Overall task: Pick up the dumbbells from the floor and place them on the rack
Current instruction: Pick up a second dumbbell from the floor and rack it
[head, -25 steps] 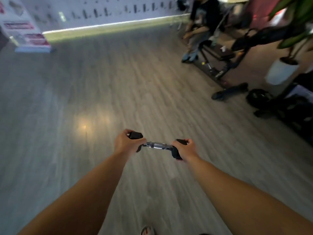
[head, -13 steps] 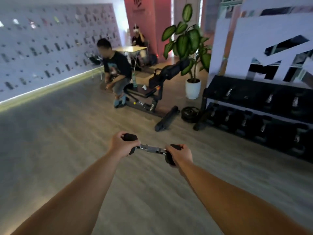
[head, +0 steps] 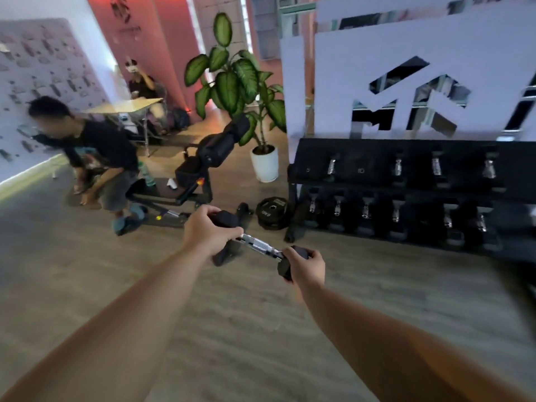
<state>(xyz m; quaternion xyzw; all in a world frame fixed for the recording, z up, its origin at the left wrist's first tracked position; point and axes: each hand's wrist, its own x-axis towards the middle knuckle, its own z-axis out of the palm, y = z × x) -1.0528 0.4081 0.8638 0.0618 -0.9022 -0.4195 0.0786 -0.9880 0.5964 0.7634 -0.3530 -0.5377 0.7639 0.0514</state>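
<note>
Here, a single black dumbbell (head: 259, 245) with a knurled metal handle is held in the air above the wooden floor (head: 72, 271), carried between both outstretched arms. The left hand (head: 209, 230) is closed over the far-left head of the dumbbell, and the right hand (head: 305, 264) is wrapped around the nearer right head, so that the bar is tilted down towards the right. The dark two-tier rack (head: 406, 195) is seen to the right and farther off, against a white cut-out panel (head: 406, 68); rows of dumbbells are stored on both tiers, though motion blur hides their detail. A black weight plate (head: 271, 213) is leaned at the left foot of the rack. Farther left, a workout bench (head: 185, 184) is occupied by a crouched person (head: 98, 158), and a potted plant (head: 240, 91) is placed behind it.
</note>
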